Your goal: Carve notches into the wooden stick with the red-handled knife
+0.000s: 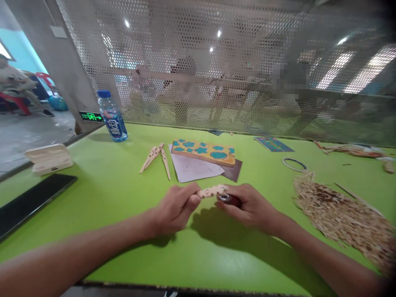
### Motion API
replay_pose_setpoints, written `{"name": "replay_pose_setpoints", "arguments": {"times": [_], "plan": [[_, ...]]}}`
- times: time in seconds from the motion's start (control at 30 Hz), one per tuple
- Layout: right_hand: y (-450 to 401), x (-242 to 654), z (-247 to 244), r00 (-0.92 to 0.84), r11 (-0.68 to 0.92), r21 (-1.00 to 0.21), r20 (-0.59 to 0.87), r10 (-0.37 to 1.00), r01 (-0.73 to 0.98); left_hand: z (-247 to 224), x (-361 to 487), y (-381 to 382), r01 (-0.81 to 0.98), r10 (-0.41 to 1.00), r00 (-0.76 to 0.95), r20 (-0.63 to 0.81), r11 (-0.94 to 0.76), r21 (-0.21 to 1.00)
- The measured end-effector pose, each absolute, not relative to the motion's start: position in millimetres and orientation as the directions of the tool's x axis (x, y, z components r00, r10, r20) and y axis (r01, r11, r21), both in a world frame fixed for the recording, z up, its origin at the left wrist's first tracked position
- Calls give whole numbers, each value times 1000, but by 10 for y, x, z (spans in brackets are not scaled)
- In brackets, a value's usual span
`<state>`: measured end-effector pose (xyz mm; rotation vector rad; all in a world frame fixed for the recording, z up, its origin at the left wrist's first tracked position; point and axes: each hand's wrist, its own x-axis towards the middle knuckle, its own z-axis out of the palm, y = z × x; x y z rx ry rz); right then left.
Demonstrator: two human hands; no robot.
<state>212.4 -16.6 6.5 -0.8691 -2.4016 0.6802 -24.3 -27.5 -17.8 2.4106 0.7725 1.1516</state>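
A pale wooden piece (212,191) with a wavy edge and small dark marks spans the gap between my hands over the table. My left hand (177,206) pinches its left end. In my right hand (249,206) is a carving tool (230,199) with a dark reddish handle and a shiny metal part close to the wood; its blade tip cannot be made out. My right fingers also touch the wood's right end. Beyond my hands lie several similar carved wooden pieces (154,156) with pointed ends and dark spots.
A yellow block with blue patches (202,152) rests on white paper (194,170). At left are a bottle (113,117), an open white case (49,160) and a phone (31,200). Wood shavings (343,216) and a ring (293,164) lie right. A perforated screen (216,103) borders the table.
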Motion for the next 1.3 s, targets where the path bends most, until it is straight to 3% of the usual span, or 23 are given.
{"name": "replay_pose_setpoints", "arguments": {"times": [0.1, 0.2, 0.3, 0.4, 0.6, 0.93, 1.13, 1.3], "plan": [[-133, 2176, 45, -489, 662, -482, 447, 749, 574, -225, -246, -289, 199, 641, 443, 627, -752, 628], [-68, 2243, 93, -209, 454, -656, 419, 884, 603, -175, -255, -283, 280, 625, 430, 651, -778, 562], [-39, 2298, 195, -263, 415, -770, 325, 908, 485, -53, -243, -247, 536, 764, 340, 548, -636, 555], [-105, 2303, 286, -347, 480, -706, 339, 874, 520, 21, -217, -210, 659, 857, 296, 421, -503, 559], [-256, 2178, 291, -556, 500, -619, 121, 823, 605, 6, -193, -238, 692, 934, 236, 270, -356, 628], [-231, 2116, 197, -520, 436, -634, 62, 852, 639, -31, -173, -259, 690, 926, 231, 300, -373, 621], [-345, 2033, 189, -458, 85, -859, -184, 870, 505, -118, -178, -271, 722, 914, 231, 335, -391, 570], [-363, 2031, 233, -476, -129, -904, -331, 815, 408, -214, -188, -264, 741, 909, 241, 341, -399, 540]]}}
